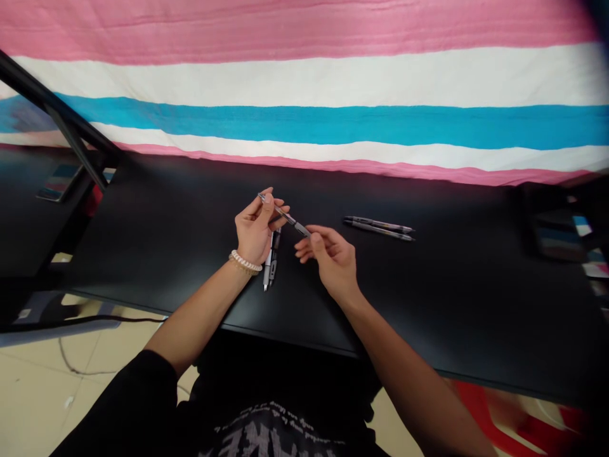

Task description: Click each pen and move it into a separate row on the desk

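Observation:
A slim pen [289,219] is held slanting between my two hands above the black table. My left hand [257,225], with coiled bands at the wrist, pinches its upper left end between thumb and fingers. The lower right end, with a grey grip, sits between the thumb and fingers of my right hand [335,257]. Below my left hand lie more pens [271,266] side by side, their far ends partly hidden by that hand. To the right of my right hand, another pair of pens [380,227] rests on the table.
The black table [451,292] spans the view, with a striped pink, white and blue cloth [333,124] hanging behind it. A black metal bar [66,117] slants at the left. A dark phone-like object [59,183] lies farther left. Something red [495,419] stands below the table at right.

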`<state>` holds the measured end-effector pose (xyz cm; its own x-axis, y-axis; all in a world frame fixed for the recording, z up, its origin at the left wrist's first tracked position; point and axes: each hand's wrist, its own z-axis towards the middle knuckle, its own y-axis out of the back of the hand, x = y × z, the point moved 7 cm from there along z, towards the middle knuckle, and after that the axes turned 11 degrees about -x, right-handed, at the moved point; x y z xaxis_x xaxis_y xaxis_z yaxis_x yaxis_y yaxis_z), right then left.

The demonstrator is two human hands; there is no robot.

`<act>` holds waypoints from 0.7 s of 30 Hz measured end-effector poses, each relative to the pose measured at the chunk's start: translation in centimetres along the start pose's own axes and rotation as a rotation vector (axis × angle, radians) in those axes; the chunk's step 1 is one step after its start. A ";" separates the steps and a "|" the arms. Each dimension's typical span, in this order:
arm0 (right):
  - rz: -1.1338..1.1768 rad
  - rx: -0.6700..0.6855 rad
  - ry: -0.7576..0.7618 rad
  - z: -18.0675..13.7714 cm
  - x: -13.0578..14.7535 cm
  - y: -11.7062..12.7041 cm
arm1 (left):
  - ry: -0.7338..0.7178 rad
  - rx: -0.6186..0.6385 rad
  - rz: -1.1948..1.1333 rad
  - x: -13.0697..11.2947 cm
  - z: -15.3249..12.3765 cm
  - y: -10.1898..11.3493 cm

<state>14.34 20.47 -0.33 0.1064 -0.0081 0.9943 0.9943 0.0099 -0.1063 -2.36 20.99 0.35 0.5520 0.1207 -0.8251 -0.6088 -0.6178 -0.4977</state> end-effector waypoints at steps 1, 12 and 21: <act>-0.001 0.000 -0.008 0.0 -0.1 0.0 | -0.004 0.002 -0.002 0.0 0.0 0.0; -0.097 -0.118 0.092 -0.4 1.1 0.9 | -0.062 -0.054 -0.011 -0.6 1.1 0.8; -0.213 -0.161 0.202 -0.4 1.0 1.5 | 0.031 -0.013 -0.008 0.4 0.6 0.4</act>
<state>15.96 20.10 0.46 -0.1209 -0.1912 0.9741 0.9813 -0.1713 0.0881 -2.77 21.26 -0.33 0.5743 0.1018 -0.8123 -0.5971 -0.6268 -0.5007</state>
